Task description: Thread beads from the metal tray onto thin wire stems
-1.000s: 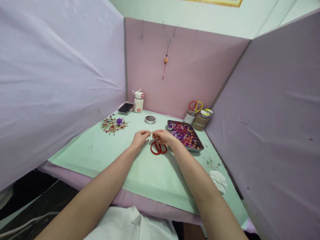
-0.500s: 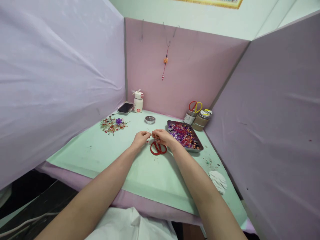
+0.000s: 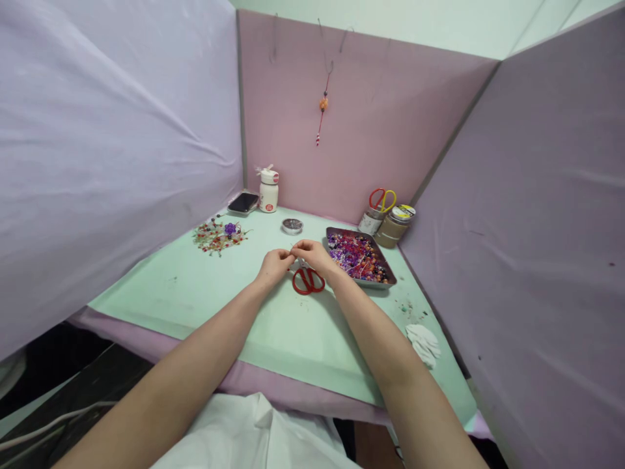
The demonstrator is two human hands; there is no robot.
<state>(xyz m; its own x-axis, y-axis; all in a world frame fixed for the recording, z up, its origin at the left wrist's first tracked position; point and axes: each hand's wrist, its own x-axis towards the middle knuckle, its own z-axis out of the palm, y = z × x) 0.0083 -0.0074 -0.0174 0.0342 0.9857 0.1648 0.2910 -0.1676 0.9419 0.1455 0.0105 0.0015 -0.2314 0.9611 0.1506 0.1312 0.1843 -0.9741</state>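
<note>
Green table [image 3: 195,293] with scissors [image 3: 309,281], bead tray [image 3: 377,284]

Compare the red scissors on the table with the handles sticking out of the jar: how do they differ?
Colour: the red scissors have two red loops; the jar handles are one red, one yellow.
Pose: the red scissors lie on the table; the jar handles point upward.
Place: the red scissors are by the right hand, the jar handles farther back.
Both have loops.

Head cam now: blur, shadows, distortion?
Head view: soft light, faint shadow on the green mat beside the right forearm; wide-angle stretch toward the edges; no strong blur, but what the left hand and right hand pinch is too small to make out.
</note>
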